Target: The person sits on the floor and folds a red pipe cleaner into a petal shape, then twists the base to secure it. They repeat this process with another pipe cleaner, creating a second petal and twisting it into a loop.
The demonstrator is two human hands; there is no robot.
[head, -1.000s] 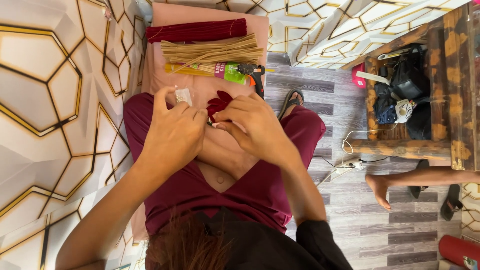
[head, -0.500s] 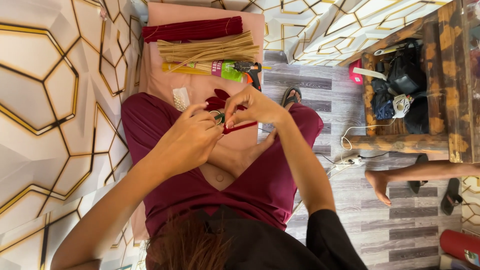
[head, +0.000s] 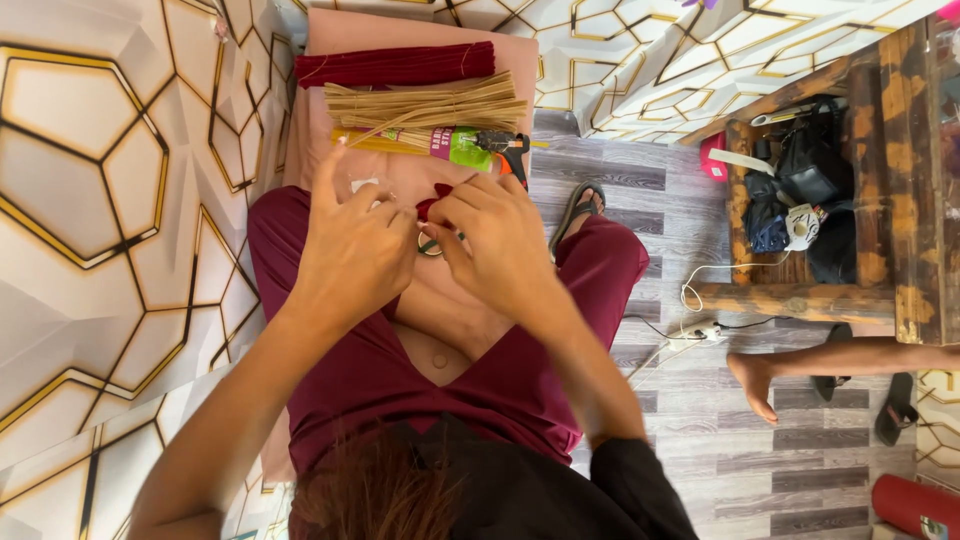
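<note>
Head view looks down at a person sitting with legs crossed in dark red trousers. Both hands meet over the lap. The left hand (head: 355,250) is curled, with one finger sticking up, and its other fingers pinch at a small red piece (head: 432,205). The right hand (head: 500,240) is curled too, and its fingers press on the same red piece from the other side. The two hands touch each other there. Just under the red piece a small round thing (head: 432,246) peeks out between the hands; I cannot tell what it is or which hand holds it. A small white bit (head: 362,186) lies just above the left hand. Past the hands, a pink board (head: 400,28) lies over the knees. On it sits a red bundle (head: 395,65) at the far end, then a bunch of tan sticks (head: 430,103), then a yellow and green tube (head: 420,143) next to a glue gun (head: 510,150). The glue gun is just beside the right hand. A sandal (head: 577,208) lies on the grey floor (head: 700,440). Off to the right, a wooden shelf (head: 885,160) holds dark bags (head: 810,165). Someone else's foot (head: 755,385) rests on the floor near a white cord (head: 690,300).
</note>
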